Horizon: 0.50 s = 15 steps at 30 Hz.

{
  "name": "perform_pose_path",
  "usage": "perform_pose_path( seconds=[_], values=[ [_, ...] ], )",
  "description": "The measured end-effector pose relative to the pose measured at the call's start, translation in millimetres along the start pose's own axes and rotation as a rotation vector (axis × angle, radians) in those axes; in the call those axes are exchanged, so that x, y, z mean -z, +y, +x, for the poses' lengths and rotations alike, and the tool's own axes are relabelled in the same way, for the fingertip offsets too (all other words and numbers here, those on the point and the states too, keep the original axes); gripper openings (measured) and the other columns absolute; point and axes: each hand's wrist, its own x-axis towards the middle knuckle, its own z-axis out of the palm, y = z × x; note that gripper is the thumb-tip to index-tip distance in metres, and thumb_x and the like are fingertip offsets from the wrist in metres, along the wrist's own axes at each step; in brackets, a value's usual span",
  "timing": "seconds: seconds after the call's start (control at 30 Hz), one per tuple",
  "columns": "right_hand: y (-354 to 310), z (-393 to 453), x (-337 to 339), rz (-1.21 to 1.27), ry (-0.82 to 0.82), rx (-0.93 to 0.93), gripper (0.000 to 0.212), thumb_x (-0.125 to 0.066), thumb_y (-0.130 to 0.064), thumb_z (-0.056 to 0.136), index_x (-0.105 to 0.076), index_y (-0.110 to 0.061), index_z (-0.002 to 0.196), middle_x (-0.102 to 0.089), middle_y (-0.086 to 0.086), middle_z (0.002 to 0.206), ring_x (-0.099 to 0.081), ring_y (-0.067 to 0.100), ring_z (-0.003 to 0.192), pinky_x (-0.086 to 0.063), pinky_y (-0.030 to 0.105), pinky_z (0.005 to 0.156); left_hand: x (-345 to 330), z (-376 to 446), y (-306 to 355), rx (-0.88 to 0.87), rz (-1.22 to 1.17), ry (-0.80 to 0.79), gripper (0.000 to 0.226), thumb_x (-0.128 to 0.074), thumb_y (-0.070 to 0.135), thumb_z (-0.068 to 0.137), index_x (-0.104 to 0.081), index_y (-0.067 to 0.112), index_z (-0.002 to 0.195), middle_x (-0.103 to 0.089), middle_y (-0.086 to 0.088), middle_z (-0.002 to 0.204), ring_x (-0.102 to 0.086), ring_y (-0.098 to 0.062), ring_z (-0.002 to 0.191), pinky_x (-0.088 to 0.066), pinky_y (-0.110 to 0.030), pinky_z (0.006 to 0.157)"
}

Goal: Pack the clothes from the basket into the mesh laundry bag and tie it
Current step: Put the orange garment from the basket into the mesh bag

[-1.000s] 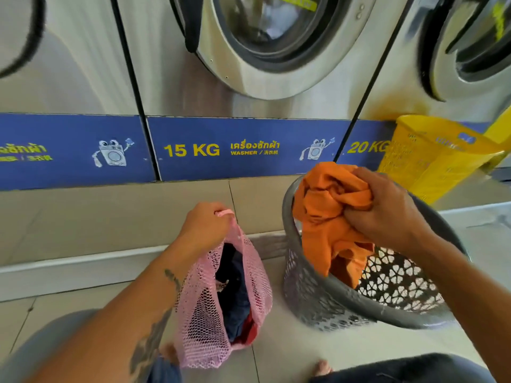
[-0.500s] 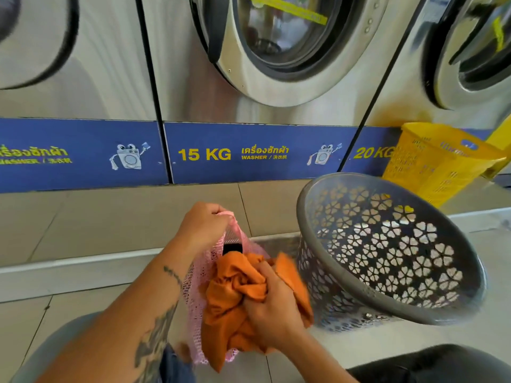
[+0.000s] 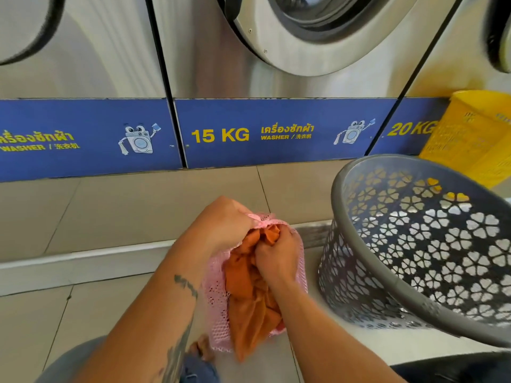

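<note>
Nearest of all, two bare forearms reach forward to the pink mesh laundry bag (image 3: 300, 268), which hangs just above the tiled floor (image 3: 116, 308). At the bag's mouth the left hand (image 3: 221, 228) has its grip closed on the pink rim, holding it up. Just beside it, the right hand (image 3: 275, 258) is fisted around an orange garment (image 3: 249, 299), its grip closed on the cloth at the bag's opening. Most of that garment hangs down the front of the bag, a fold trailing below the bag's bottom edge; how much lies inside the mesh is hard to tell. Right of the bag, near but apart from it, a grey plastic basket (image 3: 359, 225) with flower-shaped cut-outs stands tilted toward the camera, and no clothes show inside it. Beyond the bag, past a raised tiled step, runs a row of steel washers (image 3: 210, 67) with blue panels, the one straight behind the bag marked 15 KG. Farther right of the bag, behind the grey basket, sits a yellow basket (image 3: 470, 134).
</note>
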Motion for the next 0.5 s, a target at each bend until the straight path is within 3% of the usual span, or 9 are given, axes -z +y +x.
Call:
perform_pose_path(
  seconds=[0.07,0.17,0.23,0.3,0.4,0.43,0.5],
  values=[
    [17,16,-1,-0.100,0.017,-0.090,0.036,-0.043,-0.031,0.066,-0.066,-0.019,0.090,-0.069,0.005,0.096,-0.066,0.027,0.083,-0.058,0.038,0.072,1,3,0,0.001,-0.007,-0.039,0.014,-0.069,0.024,0.085,-0.080,0.021,0.093,-0.076,0.003,0.092,-0.068,-0.019,0.093,-0.053,-0.036,0.087],
    [20,30,-7,-0.024,0.056,-0.241,0.032,-0.050,-0.030,0.080,-0.070,-0.016,0.101,-0.069,0.008,0.101,-0.068,0.031,0.090,-0.055,0.035,0.075,-5,8,4,-0.015,-0.037,-0.072,0.016,-0.069,0.025,0.087,-0.079,0.024,0.099,-0.076,0.004,0.096,-0.068,-0.017,0.096,-0.052,-0.035,0.088],
    [11,31,-18,0.076,0.033,-0.151,0.043,-0.052,-0.040,0.083,-0.063,-0.016,0.117,-0.069,0.009,0.111,-0.067,0.031,0.104,-0.056,0.043,0.090,-10,14,8,-0.037,-0.095,-0.023,0.015,-0.068,0.026,0.088,-0.079,0.026,0.097,-0.075,0.009,0.094,-0.067,-0.012,0.093,-0.052,-0.027,0.080],
    [16,20,-35,0.028,-0.186,0.005,0.065,-0.045,-0.052,0.084,-0.042,-0.026,0.144,-0.055,0.005,0.138,-0.053,0.026,0.126,-0.042,0.046,0.111,-10,22,11,-0.041,-0.147,0.086,0.014,-0.065,0.023,0.088,-0.078,0.028,0.090,-0.073,0.014,0.090,-0.065,-0.007,0.088,-0.046,-0.019,0.070],
    [60,11,-49,-0.533,-0.698,0.200,0.088,-0.034,-0.068,0.082,-0.004,-0.033,0.157,-0.031,0.012,0.159,-0.034,0.038,0.144,-0.026,0.054,0.119,-7,28,13,-0.050,-0.213,0.225,0.021,-0.060,0.018,0.086,-0.077,0.029,0.081,-0.072,0.017,0.088,-0.063,-0.004,0.087,-0.042,-0.014,0.064],
    [69,10,-43,-0.695,-0.807,0.231,0.090,-0.037,-0.070,0.079,-0.004,-0.036,0.155,-0.032,0.013,0.159,-0.035,0.040,0.143,-0.026,0.055,0.119,-6,29,13,-0.055,-0.229,0.251,0.022,-0.059,0.018,0.087,-0.078,0.028,0.084,-0.072,0.016,0.091,-0.063,-0.004,0.089,-0.040,-0.013,0.064],
    [77,11,-33,-0.709,-0.899,0.247,0.086,-0.044,-0.069,0.076,-0.016,-0.042,0.152,-0.041,0.011,0.155,-0.041,0.039,0.139,-0.030,0.054,0.117,-6,30,11,-0.068,-0.231,0.281,0.023,-0.058,0.017,0.089,-0.078,0.027,0.090,-0.071,0.014,0.094,-0.060,-0.001,0.087,-0.036,-0.013,0.061]
  ],
)
